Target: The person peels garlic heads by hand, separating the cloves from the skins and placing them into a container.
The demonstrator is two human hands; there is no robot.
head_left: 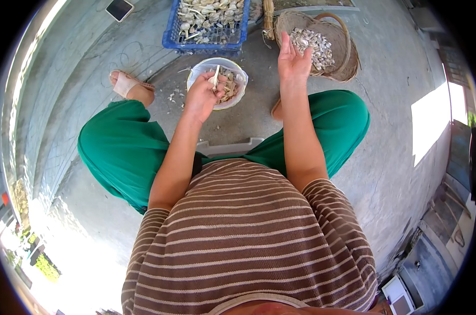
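Note:
My left hand [202,96] is closed on a piece of garlic [216,76] with a pale stalk that sticks up past the fingers. It is over a white bucket [241,90] holding dry brownish peelings [229,90]. My right hand [294,63] is open, palm showing and fingers apart, at the near left side of a wicker basket [348,67]. Loose garlic cloves [315,46] lie in that basket, partly hidden by the hand. Behind the bucket, a blue plastic crate [204,46] holds many garlic bulbs with stalks [211,16].
A phone or tablet [119,9] lies on the concrete floor at the upper left. A bundle of straw [268,20] stands between crate and basket. Scraps of skin [176,96] are scattered left of the bucket. My green-trousered knees [123,140] flank the work area.

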